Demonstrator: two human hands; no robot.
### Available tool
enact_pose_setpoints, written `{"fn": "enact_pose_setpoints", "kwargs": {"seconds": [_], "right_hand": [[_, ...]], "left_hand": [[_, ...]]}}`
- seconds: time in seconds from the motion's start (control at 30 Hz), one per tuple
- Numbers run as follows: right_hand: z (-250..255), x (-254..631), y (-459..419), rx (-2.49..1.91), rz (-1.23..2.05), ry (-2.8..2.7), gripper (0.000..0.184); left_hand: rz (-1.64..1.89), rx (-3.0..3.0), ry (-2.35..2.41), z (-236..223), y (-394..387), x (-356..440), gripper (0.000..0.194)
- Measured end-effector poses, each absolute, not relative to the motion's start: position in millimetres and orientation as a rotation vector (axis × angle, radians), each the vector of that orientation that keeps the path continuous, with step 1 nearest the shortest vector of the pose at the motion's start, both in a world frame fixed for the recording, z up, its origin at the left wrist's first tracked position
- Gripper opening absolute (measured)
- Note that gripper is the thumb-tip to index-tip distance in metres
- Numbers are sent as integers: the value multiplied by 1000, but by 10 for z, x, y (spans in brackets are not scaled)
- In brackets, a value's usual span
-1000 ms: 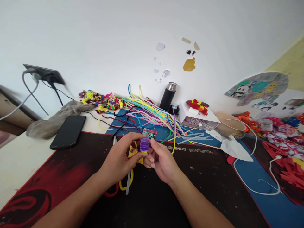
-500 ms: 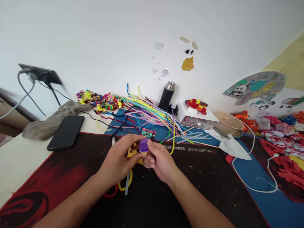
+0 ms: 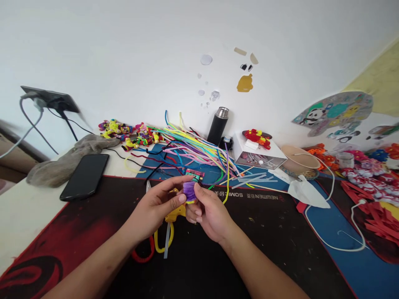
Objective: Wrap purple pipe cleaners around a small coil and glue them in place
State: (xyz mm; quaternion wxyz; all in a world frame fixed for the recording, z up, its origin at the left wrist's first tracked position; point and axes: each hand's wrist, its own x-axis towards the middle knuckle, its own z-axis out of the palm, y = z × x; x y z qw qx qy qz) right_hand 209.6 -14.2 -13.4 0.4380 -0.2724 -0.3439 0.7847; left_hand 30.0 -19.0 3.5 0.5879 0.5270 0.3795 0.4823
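A small purple coil of fuzzy pipe cleaner (image 3: 189,192) with a yellow lower edge is held up above the dark desk mat. My right hand (image 3: 212,209) pinches it from the right, thumb on its side and the other fingers curled below. On the left, my left hand (image 3: 154,207) has its index finger over the top and its thumb at the lower left side. Beneath the left hand lies a yellow glue gun (image 3: 175,214), partly covered, with a translucent glue stick (image 3: 167,243) showing. Scissors (image 3: 143,252) with red and yellow handle loops lie beside it.
Behind the hands spreads a pile of colourful pipe cleaners (image 3: 193,145). A black thermos (image 3: 218,126) and white drawer box (image 3: 260,155) stand by the wall. A phone (image 3: 84,176) lies left; loose glue sticks (image 3: 255,180) and a white cable (image 3: 330,247) lie right.
The purple coil has been turned and tilted slightly between my fingers. My left thumb has shifted up a little along it, uncovering more of the glue gun. The view has drifted slightly right.
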Motion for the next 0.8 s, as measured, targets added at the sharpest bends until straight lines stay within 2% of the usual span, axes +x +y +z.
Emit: {"fn": "enact_pose_setpoints", "kwargs": {"seconds": [0.3, 0.8], "right_hand": [[-138, 2064, -182, -666, 1957, -892, 55], [-47, 2031, -190, -686, 1945, -915, 59]], "left_hand": [[1049, 1170, 808, 60, -215, 284, 46], [1233, 977, 843, 42, -144, 271, 43]]}}
